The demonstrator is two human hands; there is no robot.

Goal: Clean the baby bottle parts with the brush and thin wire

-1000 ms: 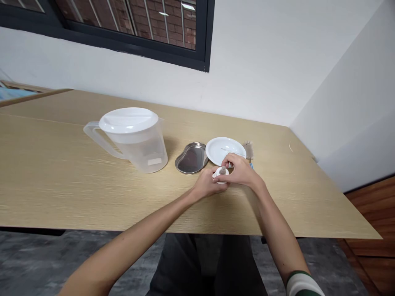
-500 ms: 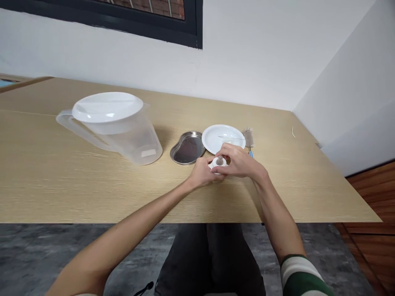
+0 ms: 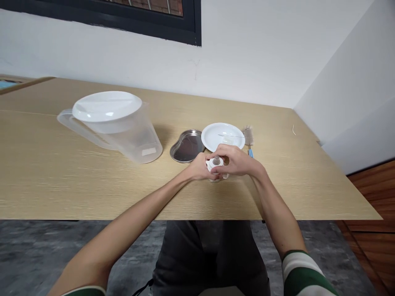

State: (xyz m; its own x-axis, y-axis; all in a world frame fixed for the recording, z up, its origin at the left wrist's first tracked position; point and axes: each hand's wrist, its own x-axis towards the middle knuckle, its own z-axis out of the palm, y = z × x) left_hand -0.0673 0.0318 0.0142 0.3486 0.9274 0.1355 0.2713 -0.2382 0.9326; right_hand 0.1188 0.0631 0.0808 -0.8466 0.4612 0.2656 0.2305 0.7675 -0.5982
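Gripping one small white piece (image 3: 212,165) with a grey knob (image 3: 216,160) on top, the two hands sit close together at the middle of the table (image 3: 74,181). The left hand (image 3: 199,167) clamps it from the left side and the right hand (image 3: 236,161) curls over it from the right, its fingers (image 3: 224,153) bent around the top. Much of the piece is hidden by the hands, so its full shape is hard to tell. It sits just in front of the plate, and whether its underside touches the table cannot be seen.

One white plate (image 3: 216,133) lies just behind the hands, with a fine straight line across it, too thin to identify. Just left of the plate, almost touching it, is one steel tray (image 3: 187,144), kidney-shaped and shallow. Further left stands one clear plastic pitcher (image 3: 137,142), its handle pointing left and one white lid (image 3: 106,106) on top. One brush (image 3: 248,135) with pale bristles and a blue handle (image 3: 250,153) lies just right of the plate. Well to the right, one thin pale scrap (image 3: 293,130) lies near the table's back edge. Both forearms reach in from the bottom of the view, with green-and-white striped sleeves (image 3: 300,275) at the edges.
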